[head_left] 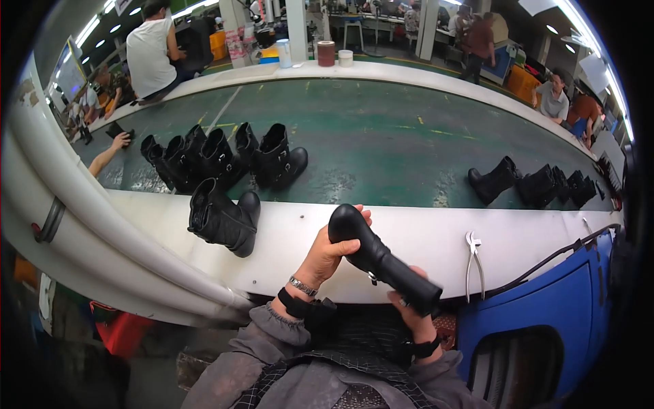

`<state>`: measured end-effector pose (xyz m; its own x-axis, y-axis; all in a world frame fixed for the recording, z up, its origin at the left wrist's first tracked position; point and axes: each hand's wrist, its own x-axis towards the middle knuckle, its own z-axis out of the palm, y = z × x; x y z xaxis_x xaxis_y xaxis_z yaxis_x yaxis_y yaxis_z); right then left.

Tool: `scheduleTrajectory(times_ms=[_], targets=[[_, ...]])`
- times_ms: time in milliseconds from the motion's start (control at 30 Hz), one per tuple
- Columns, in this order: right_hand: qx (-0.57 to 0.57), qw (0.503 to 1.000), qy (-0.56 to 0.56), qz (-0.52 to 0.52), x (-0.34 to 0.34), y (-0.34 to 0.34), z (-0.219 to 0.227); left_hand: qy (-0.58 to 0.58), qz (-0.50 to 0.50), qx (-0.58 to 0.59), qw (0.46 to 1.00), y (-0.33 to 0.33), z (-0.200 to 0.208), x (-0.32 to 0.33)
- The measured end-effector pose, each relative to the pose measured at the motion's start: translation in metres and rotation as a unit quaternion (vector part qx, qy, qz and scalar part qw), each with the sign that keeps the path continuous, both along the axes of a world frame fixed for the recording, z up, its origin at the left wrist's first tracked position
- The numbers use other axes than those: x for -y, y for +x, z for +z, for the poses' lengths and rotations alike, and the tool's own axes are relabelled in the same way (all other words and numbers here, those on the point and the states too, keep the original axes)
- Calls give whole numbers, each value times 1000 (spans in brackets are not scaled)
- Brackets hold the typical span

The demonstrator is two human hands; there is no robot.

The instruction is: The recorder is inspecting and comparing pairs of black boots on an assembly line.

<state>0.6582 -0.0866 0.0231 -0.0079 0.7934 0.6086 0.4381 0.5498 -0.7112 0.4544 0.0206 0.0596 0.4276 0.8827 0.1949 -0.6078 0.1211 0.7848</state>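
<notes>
A black ankle boot is held tilted in front of me, its rounded toe up at the left and its shaft slanting down to the right. My left hand is closed round the toe end, thumb across the upper and fingers behind. At the shaft's open end, my right hand grips from below; the boot hides part of its fingers. A small buckle shows on the boot's underside edge. Another black boot stands upright on the white ledge to the left. Metal pliers lie on the ledge to the right.
Several black boots stand on the green conveyor belt at left, more boots at right. A blue machine borders my right, thick white pipes my left. A co-worker's hand holds a boot at far left.
</notes>
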Motion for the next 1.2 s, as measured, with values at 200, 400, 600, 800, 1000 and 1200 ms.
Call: scheduleTrajectory(times_ms=[200, 400, 600, 800, 1000, 1200], targets=[[-454, 761, -445, 127, 15, -31, 8, 8, -82, -27, 996, -17, -7, -3], [-182, 957, -217, 59, 11, -38, -50, 22, -132, -20, 991, -21, -11, -9], [-3, 998, -6, -60, 16, -40, -64, 64, 125, -170, 975, -5, -17, 2], [-111, 985, -130, -35, 8, -57, -44, 388, 286, -373, 792, 6, -17, 24], [-36, 996, -78, 34, 5, -58, 27, 269, 157, -244, 918, -3, -22, -9], [139, 953, -221, 152, -33, 9, 61, 86, 103, -104, 985, -13, -12, 8]])
